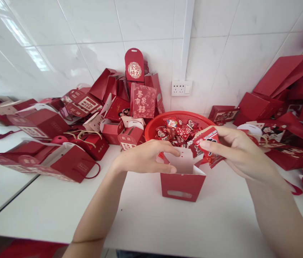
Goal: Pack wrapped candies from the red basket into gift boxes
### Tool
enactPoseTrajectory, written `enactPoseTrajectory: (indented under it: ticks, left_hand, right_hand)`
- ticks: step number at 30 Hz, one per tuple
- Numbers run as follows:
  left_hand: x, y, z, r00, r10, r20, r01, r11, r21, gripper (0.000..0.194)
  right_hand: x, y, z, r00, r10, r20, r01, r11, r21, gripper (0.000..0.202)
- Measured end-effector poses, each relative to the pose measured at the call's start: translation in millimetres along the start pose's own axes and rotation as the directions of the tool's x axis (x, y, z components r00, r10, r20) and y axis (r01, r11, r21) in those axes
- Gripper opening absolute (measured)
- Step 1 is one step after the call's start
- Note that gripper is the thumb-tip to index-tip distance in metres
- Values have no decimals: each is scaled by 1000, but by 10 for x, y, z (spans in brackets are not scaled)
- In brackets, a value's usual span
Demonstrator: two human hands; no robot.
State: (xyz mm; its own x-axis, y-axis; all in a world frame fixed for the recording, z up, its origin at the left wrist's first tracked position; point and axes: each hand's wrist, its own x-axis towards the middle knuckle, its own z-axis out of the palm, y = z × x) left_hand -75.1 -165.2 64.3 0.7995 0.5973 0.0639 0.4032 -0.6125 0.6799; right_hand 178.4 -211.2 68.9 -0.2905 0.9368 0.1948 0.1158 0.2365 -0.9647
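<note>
- And here's the red snack packet (209,141), up in the right hand (241,152), just to the right of the box mouth and above the tabletop (140,218); that grip is clamped on it, thumb across the front and fingers behind, which looks like a way to keep the slick wrapper from slipping.
- Right beside it stands the red gift box (182,188), upright with its top open and its pale inside showing; set centrally in front of the person, it's within easy reach of both hands.
- Over the box's left side comes the left hand (143,156), thumb and fingers apart, probably placed there to steady the box or leave its mouth clear; whether it touches the rim, I can't tell.
- Just behind, the red plastic basket (148,132) holds a heap of wrapped snacks (182,134), near enough for a short reach.
- Further out, the folded gift boxes (73,161) crowd the left, more lean by the tiled wall (151,25) below and beside the socket (180,88), and a box pile (260,107) fills the right, leaving the front for handwork.
</note>
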Motion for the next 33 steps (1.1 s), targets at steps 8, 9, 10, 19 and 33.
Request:
enactPoseTrajectory:
  ticks: [8,9,10,19,33]
  left_hand:
    - [-1,5,-5,1000,-21,17,21,1000,5,42]
    - [1,9,-6,1000,-24,17,24,1000,3,41]
    - [2,11,-7,1000,-25,15,25,1000,0,40]
    - [30,61,2,1000,-14,-9,14,999,40,23]
    - [89,19,23,999,26,-21,-26,1000,14,44]
  right_hand:
    - [16,33,36,995,-53,-88,46,996,-74,27]
    - [16,31,45,994,-60,-92,52,995,-87,27]
    - [16,31,54,993,-66,-94,57,994,-97,28]
    - [45,106,184,963,-174,-205,169,985,-44,17]
    - [29,55,193,979,-121,-166,105,990,-98,23]
